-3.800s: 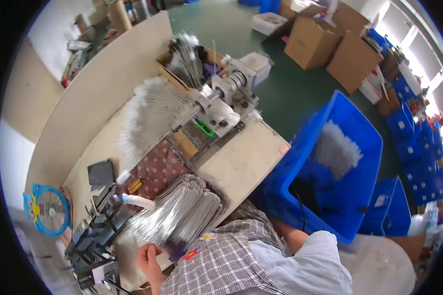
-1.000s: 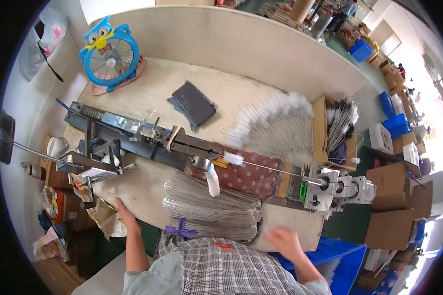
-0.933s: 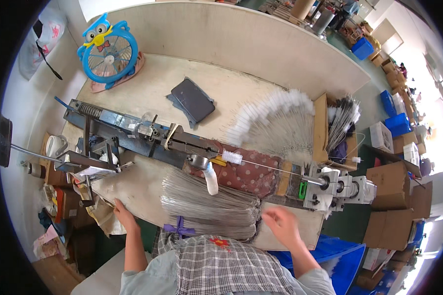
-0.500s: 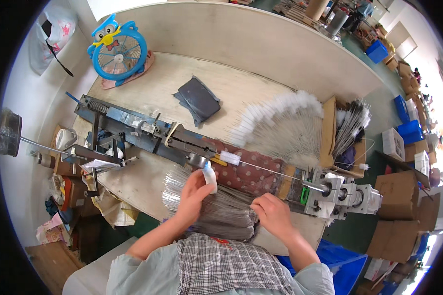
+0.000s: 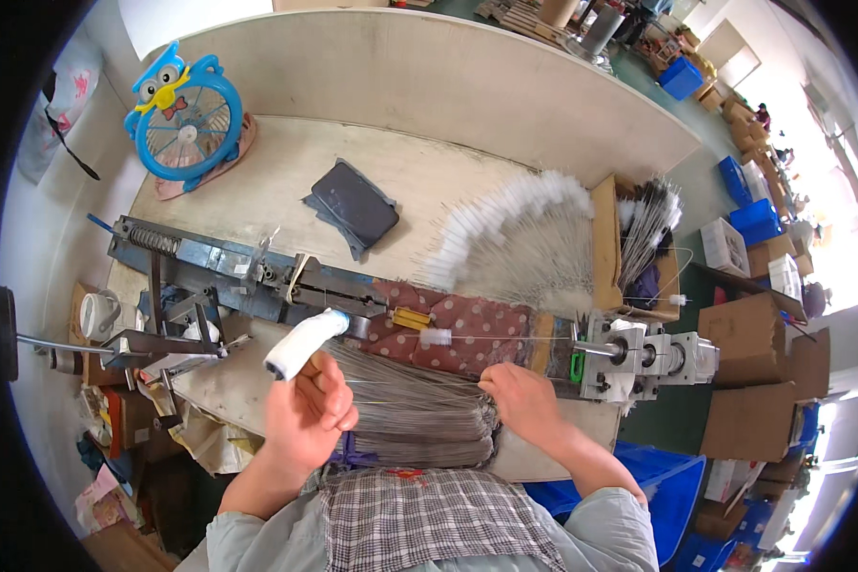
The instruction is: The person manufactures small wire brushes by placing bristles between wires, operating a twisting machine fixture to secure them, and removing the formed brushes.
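My left hand is raised at the left end of a bundle of thin metal wires. A white wrap like a tube covers its outstretched index finger, whose bluish tip reaches a round metal part on the bench machine. The other fingers curl loosely and hold nothing visible. At the bundle's right end, my right hand pinches with thumb and finger at the wire ends. Beyond the bundle, a small white bristle brush sits on a thin wire running right to the metal chuck.
Spotted brown cloth lies under the brush beside a yellow piece. Finished-looking white brushes fan out behind, next to a cardboard box. A dark pad and a blue fan stand farther back. A blue bin is at right.
My left hand has swung left and turned, its wrapped finger now slanting up-right. The white brush has shifted nearer, off the yellow piece. My right hand stays at the wire ends. The view has shifted.
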Action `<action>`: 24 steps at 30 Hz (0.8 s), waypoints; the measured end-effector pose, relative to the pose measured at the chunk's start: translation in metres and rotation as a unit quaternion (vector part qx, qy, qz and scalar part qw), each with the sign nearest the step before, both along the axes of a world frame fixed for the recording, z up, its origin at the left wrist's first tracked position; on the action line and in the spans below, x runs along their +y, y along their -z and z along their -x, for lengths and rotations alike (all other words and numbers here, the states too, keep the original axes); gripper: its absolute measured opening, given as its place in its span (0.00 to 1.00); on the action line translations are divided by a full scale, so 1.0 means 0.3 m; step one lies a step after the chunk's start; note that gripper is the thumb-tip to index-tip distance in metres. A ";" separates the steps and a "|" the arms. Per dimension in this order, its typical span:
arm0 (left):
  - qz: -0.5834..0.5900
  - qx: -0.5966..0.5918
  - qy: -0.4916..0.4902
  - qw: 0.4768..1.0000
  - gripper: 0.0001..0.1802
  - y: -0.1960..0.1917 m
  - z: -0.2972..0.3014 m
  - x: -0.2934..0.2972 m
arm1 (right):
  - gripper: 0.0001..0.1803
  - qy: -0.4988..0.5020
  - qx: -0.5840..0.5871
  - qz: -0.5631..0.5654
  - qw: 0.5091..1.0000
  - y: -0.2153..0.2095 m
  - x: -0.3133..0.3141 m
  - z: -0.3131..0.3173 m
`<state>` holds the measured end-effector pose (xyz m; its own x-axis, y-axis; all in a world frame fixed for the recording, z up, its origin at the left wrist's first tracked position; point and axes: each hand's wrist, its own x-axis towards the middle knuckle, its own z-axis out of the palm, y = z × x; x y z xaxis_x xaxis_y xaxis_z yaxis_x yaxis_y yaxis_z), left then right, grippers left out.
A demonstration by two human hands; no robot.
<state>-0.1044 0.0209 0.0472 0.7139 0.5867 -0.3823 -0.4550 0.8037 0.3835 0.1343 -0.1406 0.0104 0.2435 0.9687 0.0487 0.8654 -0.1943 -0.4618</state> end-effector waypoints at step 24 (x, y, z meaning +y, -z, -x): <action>-0.880 0.248 0.041 0.404 0.03 0.165 -0.798 -0.080 | 0.13 -0.082 -0.080 -0.004 0.993 0.024 -0.129 -0.050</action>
